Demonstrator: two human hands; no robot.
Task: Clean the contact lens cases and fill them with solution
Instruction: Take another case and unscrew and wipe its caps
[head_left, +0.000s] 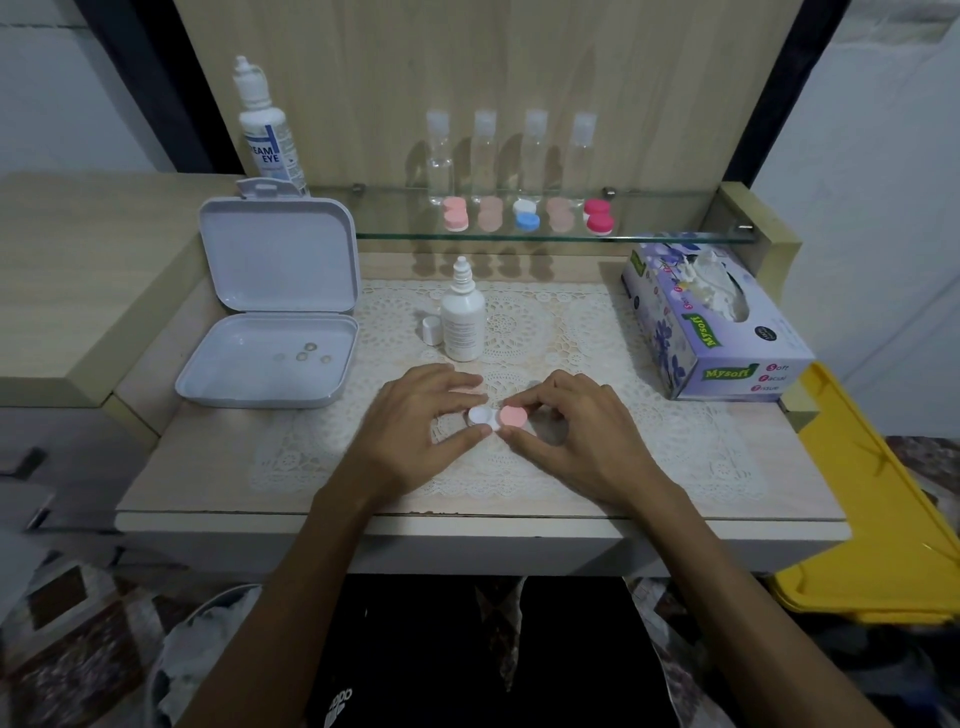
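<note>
Contact lens case (492, 417) lies on the lace mat (571, 457) at the table's middle, white cap left, pink cap right. From the head view, the left hand (415, 431) pinches the white side and the right hand (576, 431) pinches the pink cap. An uncapped solution bottle (462, 322) stands just behind.
</note>
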